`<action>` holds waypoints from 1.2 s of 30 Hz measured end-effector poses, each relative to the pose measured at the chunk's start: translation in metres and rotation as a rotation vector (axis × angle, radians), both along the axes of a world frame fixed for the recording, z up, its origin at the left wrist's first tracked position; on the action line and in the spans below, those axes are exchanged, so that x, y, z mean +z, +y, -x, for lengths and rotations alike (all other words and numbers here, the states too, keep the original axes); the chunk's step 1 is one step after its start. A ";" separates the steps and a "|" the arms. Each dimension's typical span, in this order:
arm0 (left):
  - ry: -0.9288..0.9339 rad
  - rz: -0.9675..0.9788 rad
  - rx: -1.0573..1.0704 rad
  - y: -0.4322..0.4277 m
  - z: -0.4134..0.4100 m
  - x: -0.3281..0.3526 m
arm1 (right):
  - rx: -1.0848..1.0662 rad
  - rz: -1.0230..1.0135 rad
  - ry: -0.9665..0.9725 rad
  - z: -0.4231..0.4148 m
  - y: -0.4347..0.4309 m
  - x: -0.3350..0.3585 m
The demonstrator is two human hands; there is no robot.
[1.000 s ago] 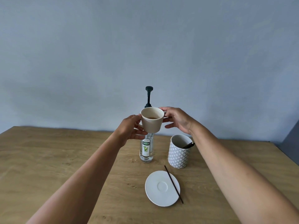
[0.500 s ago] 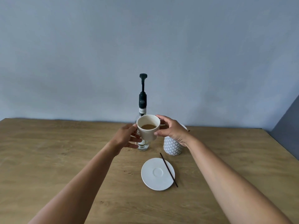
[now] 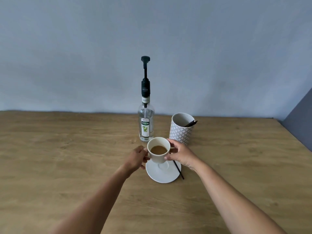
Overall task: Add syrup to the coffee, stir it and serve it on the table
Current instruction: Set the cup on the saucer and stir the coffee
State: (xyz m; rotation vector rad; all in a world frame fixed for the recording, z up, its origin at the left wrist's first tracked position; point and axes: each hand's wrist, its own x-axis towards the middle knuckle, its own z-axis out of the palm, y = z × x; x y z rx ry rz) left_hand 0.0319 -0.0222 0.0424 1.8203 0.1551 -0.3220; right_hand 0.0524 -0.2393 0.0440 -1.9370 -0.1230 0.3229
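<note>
A cream coffee cup [image 3: 158,157] with light-brown coffee in it hangs just above the white saucer [image 3: 163,175]. My left hand [image 3: 137,157] grips the cup's left side and my right hand [image 3: 181,154] holds its right side and rim. A thin dark stir stick [image 3: 179,171] lies across the saucer's right edge, partly hidden by my right hand. Behind the cup stands the clear syrup bottle [image 3: 146,125] with a tall black pump.
A patterned white-and-grey holder [image 3: 182,130] with a dark stick inside stands right of the bottle. The wooden table [image 3: 67,157] runs to a blue-grey wall behind; its right edge slants down at the far right.
Both hands have brought the cup down and toward me, from in front of the bottle's neck to just over the saucer. My head has tilted, so the bottle shows in full.
</note>
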 end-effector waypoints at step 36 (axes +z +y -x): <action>-0.010 -0.167 0.003 -0.011 0.007 -0.036 | -0.234 0.573 0.162 0.017 -0.031 -0.047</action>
